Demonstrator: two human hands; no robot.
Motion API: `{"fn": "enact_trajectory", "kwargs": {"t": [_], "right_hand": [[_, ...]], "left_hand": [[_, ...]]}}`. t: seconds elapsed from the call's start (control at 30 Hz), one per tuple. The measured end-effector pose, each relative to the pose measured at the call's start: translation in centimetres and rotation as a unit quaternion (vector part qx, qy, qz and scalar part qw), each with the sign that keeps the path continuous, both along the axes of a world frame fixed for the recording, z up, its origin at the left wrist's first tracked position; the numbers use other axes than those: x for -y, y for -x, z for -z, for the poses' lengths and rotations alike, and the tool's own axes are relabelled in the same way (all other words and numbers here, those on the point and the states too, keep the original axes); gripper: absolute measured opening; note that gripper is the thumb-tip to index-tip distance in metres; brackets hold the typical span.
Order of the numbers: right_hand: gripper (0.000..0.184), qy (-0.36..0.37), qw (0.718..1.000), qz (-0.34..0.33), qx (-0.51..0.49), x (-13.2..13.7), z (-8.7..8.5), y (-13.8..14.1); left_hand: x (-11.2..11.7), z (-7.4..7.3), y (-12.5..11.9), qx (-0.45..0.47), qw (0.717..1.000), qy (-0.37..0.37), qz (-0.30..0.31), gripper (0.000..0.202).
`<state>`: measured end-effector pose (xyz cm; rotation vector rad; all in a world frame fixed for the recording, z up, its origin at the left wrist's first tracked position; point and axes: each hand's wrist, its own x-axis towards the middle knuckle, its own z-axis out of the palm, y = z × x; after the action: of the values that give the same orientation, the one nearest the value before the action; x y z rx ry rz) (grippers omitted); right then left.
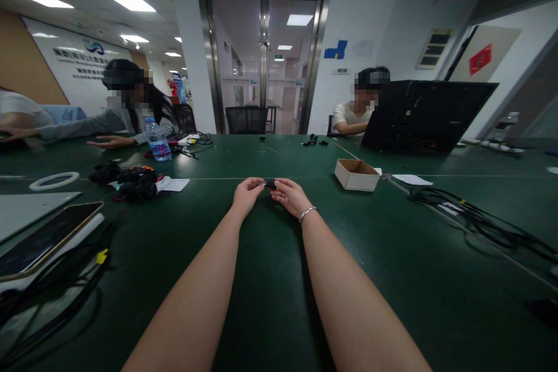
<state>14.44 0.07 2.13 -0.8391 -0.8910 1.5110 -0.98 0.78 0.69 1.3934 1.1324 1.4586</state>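
Note:
Above the green table (270, 267), near the middle of the view, a small black stick with a silver end (270, 184) lies between my two hands. It resembles a USB drive, though it is too small to be sure. My left hand (246, 195) pinches the silver end at its left. The thumb and fingers of my right hand (292, 196), with a silver bangle (307, 214) at the wrist, are closed on the black body. Fingers partly hide the stick.
An open cardboard box (356, 181) stands to the right, with black cables (475, 215) beyond it. At left are a phone (47, 238), bundled black cords (135, 181) and a water bottle (158, 140). Several small black pieces (313, 140) lie farther back. Other people sit across the table.

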Motion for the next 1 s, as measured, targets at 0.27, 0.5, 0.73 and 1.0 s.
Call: {"fn": "enact_trajectory", "kwargs": {"t": [0.27, 0.5, 0.73, 1.0], "right_hand": [[0.012, 0.004, 1.0, 0.0, 0.005, 0.22, -0.16, 0.08], [0.012, 0.003, 1.0, -0.002, -0.002, 0.22, -0.1, 0.0], [0.017, -0.002, 1.0, -0.021, 0.004, 0.11, 0.03, -0.11], [0.017, -0.01, 1.0, -0.022, 0.009, 0.01, 0.2, -0.12]], "left_hand": [[0.05, -0.12, 0.06, -0.016, 1.0, -0.002, -0.013, 0.02], [0.13, -0.19, -0.06, -0.003, 1.0, 0.015, -0.011, 0.026], [-0.28, 0.12, 0.21, -0.042, 0.999, 0.011, -0.021, 0.036], [-0.59, 0.5, 0.48, -0.088, 0.995, 0.003, -0.04, 0.043]]}}
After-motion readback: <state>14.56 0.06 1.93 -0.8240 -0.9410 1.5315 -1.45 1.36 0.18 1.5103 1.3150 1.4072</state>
